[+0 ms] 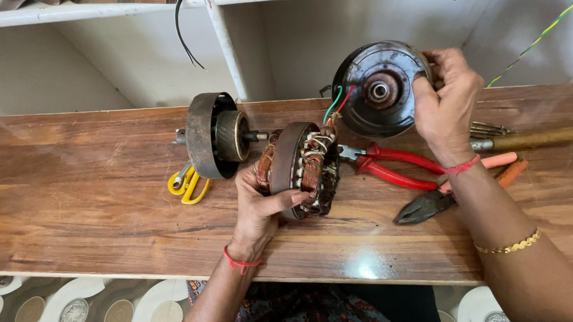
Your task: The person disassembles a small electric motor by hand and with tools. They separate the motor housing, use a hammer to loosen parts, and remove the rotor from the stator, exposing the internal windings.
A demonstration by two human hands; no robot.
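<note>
Copper-wound motor core (302, 168) stands on edge at the desk (95, 192) centre, steadied by the left hand (259, 207), while the right hand (444, 100) grips the dark round cover (378, 88) lifted at upper right, wires showing between.

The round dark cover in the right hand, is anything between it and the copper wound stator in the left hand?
Nothing solid. The cover is held by the right hand above the stator gripped by the left hand; only thin green and red wires cross the gap.
</note>
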